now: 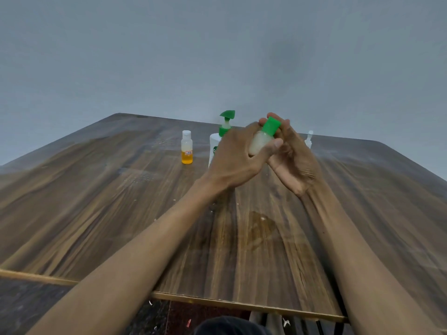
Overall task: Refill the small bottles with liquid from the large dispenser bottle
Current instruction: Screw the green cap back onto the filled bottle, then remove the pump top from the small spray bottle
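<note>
Both hands are raised above the table point(101, 194) at about 1 o'clock from frame centre, meeting around 1 small bottle point(260, 141). The left hand point(238, 157) is wrapped around the bottle's translucent, rounded body, thumb across the front; the contents look milky white. The right hand point(294, 160) is cupped behind it, fingertips closed on the green cap point(272, 126), a smooth plastic cylinder tilted toward 1 o'clock. Whether the cap is seated or loose cannot be told.

At 11 o'clock from the hands, just behind the left hand, stands the dispenser point(221, 139): white body, green pump head, largely hidden. At 9 o'clock from it, apart, stands a clear bottle point(187, 147), upright, cylindrical, white-capped, with amber liquid in its lower part and a small label. At 3 o'clock from the hands, a pale nozzle-topped item point(309, 139) is too blurred to identify.

The table is dark wood-grain laminate with a pale edge band; a wet patch point(262, 228) lies at 6 o'clock from the hands.
</note>
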